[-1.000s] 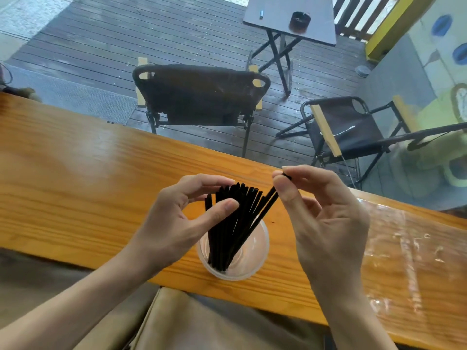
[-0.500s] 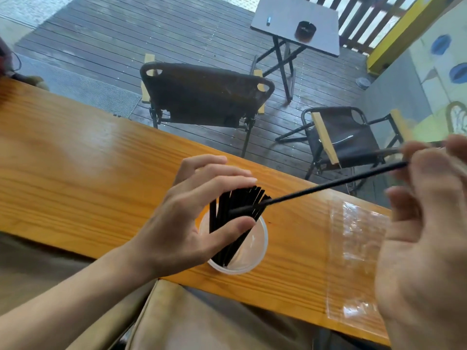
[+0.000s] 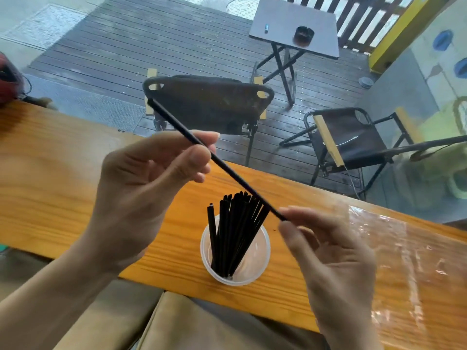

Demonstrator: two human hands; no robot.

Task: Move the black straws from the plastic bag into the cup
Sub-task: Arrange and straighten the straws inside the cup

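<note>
A: Head view, starting at the left. What is the left hand doing?

B: It is raised above the wooden bench, thumb and forefinger pinched on a single black straw partway along its length. The other fingers are loosely curled behind.

A: How does that straw run?

B: Slanting, from its upper end over the folding chair beyond the bench's far edge, down and right across the tops of the straws in the cup.

A: And the cup itself?

B: Clear plastic, upright, close to the bench's near edge, between the two hands. The bundle of black straws stands in it, fanned out, leaning toward the right, one standing apart at the left.

A: The right hand?

B: Its thumb and forefinger nip the straw's lower end, just right of the bundle's tops; the remaining fingers are bent and relaxed, palm up.

A: Further right?

B: The plastic bag lies flat and crinkled on the bench toward its right end, reaching the near edge. I cannot tell whether any straws are inside.
</note>
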